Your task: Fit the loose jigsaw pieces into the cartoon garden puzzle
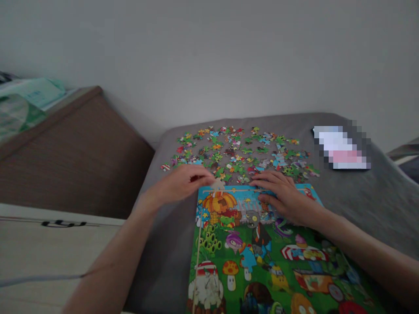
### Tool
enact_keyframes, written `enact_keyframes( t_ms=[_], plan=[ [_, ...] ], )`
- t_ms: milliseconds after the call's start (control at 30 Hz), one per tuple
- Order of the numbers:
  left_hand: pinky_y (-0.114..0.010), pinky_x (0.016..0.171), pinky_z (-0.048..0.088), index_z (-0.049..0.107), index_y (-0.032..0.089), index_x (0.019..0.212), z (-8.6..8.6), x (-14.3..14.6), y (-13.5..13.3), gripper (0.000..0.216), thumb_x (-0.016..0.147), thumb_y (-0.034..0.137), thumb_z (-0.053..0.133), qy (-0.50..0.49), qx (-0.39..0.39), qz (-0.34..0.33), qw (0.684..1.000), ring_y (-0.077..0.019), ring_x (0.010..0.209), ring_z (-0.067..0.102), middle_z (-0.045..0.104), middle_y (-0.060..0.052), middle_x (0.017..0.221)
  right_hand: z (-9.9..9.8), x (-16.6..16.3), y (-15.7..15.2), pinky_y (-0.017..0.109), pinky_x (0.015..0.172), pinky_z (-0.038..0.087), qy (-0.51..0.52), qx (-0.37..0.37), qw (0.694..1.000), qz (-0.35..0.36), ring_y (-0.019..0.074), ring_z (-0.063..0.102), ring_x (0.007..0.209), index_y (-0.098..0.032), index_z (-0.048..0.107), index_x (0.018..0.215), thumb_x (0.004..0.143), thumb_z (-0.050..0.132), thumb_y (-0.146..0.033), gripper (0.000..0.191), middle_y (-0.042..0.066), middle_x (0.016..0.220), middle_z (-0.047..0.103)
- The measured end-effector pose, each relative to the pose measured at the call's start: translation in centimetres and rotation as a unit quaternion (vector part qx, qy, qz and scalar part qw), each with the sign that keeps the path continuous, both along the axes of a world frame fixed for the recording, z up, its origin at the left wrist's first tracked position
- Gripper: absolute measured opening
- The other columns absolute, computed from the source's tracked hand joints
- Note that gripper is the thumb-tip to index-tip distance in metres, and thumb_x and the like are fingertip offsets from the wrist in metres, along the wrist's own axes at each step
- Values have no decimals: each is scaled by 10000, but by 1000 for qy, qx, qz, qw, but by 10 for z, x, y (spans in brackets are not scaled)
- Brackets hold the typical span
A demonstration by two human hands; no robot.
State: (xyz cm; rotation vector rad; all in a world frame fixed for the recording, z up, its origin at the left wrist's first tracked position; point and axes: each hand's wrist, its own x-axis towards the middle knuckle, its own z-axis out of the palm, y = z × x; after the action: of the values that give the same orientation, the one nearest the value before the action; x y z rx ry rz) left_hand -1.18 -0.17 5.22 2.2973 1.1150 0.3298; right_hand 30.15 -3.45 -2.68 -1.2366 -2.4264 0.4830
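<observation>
Pinched between the fingertips of my left hand (pixel 190 181) is a puzzle piece (pixel 218 185), its pale side showing, at the top left edge of the puzzle board (pixel 212 244). The board carries a colourful cartoon picture with a pumpkin, mushrooms and a zombie. My right hand (pixel 281 196) lies over the board's upper edge with fingers apart and nothing visible in them. Just beyond both hands, many loose puzzle pieces (pixel 234 152) are scattered on the grey cloth. A light-blue, piece-shaped patch (pixel 248 258) shows in the middle of the picture.
A phone (pixel 342 148), its screen blurred out, lies at the right on the grey cloth (pixel 369 205). To the left stand a brown wooden panel (pixel 78 157) with packages (pixel 36 93) above it, and a pale drawer front (pixel 49 253) with a dark handle. A wall rises behind.
</observation>
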Motion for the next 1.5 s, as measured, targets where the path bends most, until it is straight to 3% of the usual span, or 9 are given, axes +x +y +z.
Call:
enact_keyframes(
  t_ms=[100,200,433,633,800,1100,1333,1500],
  plan=[
    [-227,707,482,767,273,998,6,22,-19,239,984,363,547,3,-162,-96,982,-137,786,688,771,15,902,1,0,0,546,1036,381,-4,2,1000,3,312,476,1299,-265,640,1250,969,474,-279,327,97,1343,611],
    [-212,663,472,781,283,1013,5,32,-29,172,947,295,622,25,-256,-165,952,-133,770,703,783,14,901,2,0,0,545,1043,374,-10,3,1000,5,314,473,1301,-267,639,1249,963,475,-266,330,97,1346,609],
    [-205,637,465,787,261,965,8,28,-30,123,857,238,733,102,-294,-174,934,-133,743,711,783,15,855,3,0,-1,532,1053,368,-18,-8,1000,2,307,464,1308,-240,628,1259,967,472,-257,332,104,1354,602],
    [-219,649,469,664,225,1129,10,31,-34,364,786,233,785,108,-332,-131,928,-158,766,723,778,6,855,1,-1,-2,518,1044,385,-26,10,1000,-2,302,465,1312,-229,625,1272,962,491,-235,337,105,1353,606],
    [-234,673,447,672,218,1076,11,35,-38,308,793,269,781,143,-311,-139,929,-155,769,700,763,10,843,2,-2,-4,514,1031,397,-34,22,999,6,296,471,1301,-199,618,1263,965,491,-193,325,113,1349,605],
    [-247,572,334,684,225,918,9,50,-51,171,830,347,765,174,-209,-141,952,-124,671,621,689,48,732,-3,-2,-6,541,1026,404,-73,57,996,13,306,459,1313,-215,588,1318,957,450,-139,394,103,1367,594],
    [-283,521,219,598,211,752,3,59,-60,335,772,477,801,197,-125,-135,963,-134,606,524,582,47,636,-5,-2,-7,522,1036,395,-79,68,994,8,299,448,1322,-230,571,1333,962,457,-141,398,92,1377,587],
    [-290,530,212,563,211,759,10,51,-54,455,728,613,775,213,-116,-123,962,-139,619,503,589,42,671,-7,-2,-7,521,1044,382,-81,74,994,8,293,439,1329,-232,564,1339,967,447,-143,399,90,1382,582]
  ],
)
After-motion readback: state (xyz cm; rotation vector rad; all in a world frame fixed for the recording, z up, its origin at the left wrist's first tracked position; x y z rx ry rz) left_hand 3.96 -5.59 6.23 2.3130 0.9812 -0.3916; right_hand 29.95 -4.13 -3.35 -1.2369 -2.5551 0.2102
